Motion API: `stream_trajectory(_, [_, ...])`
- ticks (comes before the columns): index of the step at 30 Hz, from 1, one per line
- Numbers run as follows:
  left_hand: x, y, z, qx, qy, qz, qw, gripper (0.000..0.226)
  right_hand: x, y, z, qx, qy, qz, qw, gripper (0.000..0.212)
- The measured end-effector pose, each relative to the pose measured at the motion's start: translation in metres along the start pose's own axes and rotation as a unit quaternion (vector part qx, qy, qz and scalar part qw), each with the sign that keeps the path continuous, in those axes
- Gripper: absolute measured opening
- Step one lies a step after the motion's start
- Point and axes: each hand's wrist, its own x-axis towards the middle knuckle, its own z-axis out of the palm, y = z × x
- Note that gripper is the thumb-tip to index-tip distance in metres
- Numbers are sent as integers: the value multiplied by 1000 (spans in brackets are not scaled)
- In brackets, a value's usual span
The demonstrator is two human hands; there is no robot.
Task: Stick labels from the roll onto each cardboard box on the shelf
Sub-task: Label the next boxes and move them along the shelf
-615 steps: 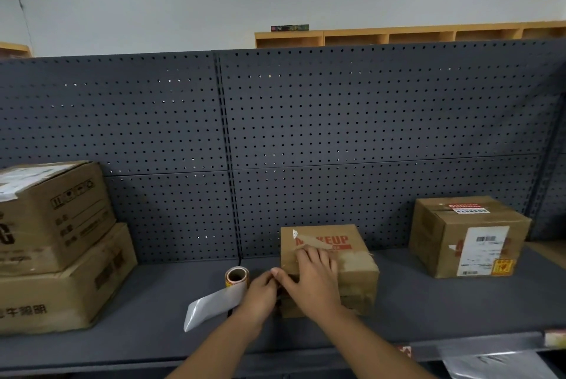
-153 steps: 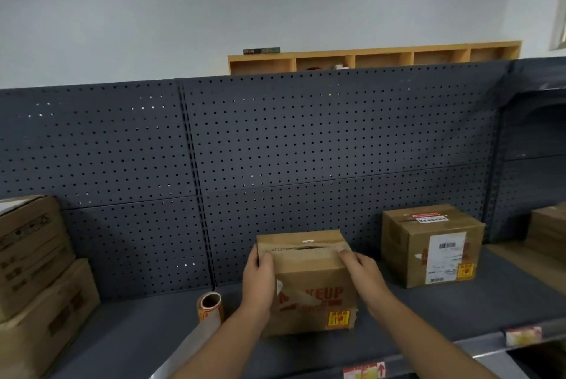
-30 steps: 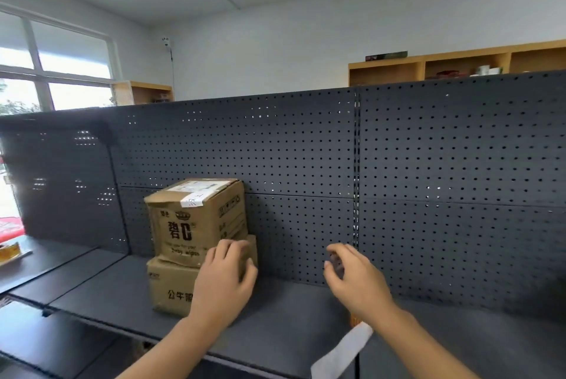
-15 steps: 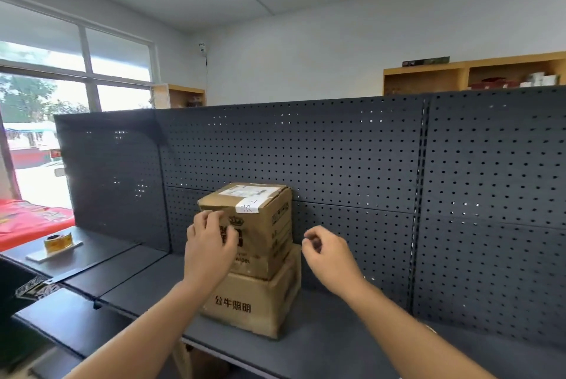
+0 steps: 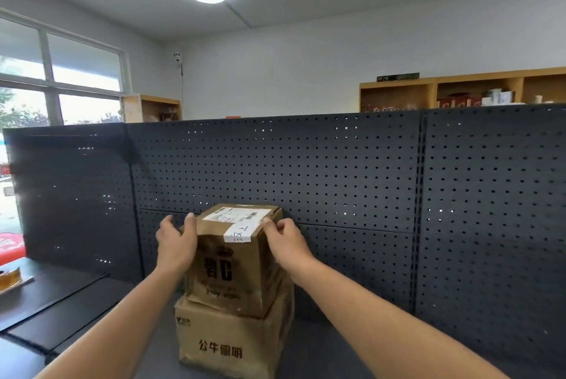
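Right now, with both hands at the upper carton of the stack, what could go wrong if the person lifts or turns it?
1. The upper box sits askew on the lower box, overhanging its front edge, so a pull could tip it forward.
2. The left hand and right hand touch only its top corners; such a shallow hold may slip.
3. The lower box stands near the shelf front edge, so dragging might shift it outward.
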Motion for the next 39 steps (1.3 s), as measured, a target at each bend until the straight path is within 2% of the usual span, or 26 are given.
stream_trajectory(3, [13, 6, 4, -29, -32, -12, 999, 73, 8, -9, 13, 1, 23, 5, 1000, 63])
stream_trajectory(6, [23, 3, 8, -27, -45, -20, 998, 74, 12, -9, 23, -39, 16, 18, 999, 84])
stream_trajectory(8, [25, -4, 10, -36, -42, -42, 998, 75, 14, -6, 25, -69, 6, 20, 997, 85])
stream_trajectory(12, [27, -15, 9, -92, -63, -118, 987, 66, 12, -3, 30, -18, -11, 54, 998, 83])
stream_trajectory(17, [23, -13, 13, -122, -71, -135, 981, 53, 16, 10, 46, 9, -25, 97, 995, 107])
stream_trajectory(21, [7, -7, 22, -134, -38, -119, 983, 50, 10, 4, 37, -2, -24, 94, 995, 101])
stream_trajectory(26, [-16, 5, 34, -119, -12, -84, 989, 44, -6, 0, 12, 15, 2, 67, 998, 68])
stream_trajectory(28, [-26, 10, 39, -112, -5, -75, 991, 41, -9, 6, 3, 25, 7, 58, 998, 62])
stream_trajectory(36, [-64, 33, 57, -125, -7, -63, 990, 41, -29, 14, -44, 30, 31, 26, 999, 82])
stream_trajectory(39, [-87, 46, 66, -142, -11, -62, 988, 34, -43, 19, -71, 27, 46, 2, 999, 92])
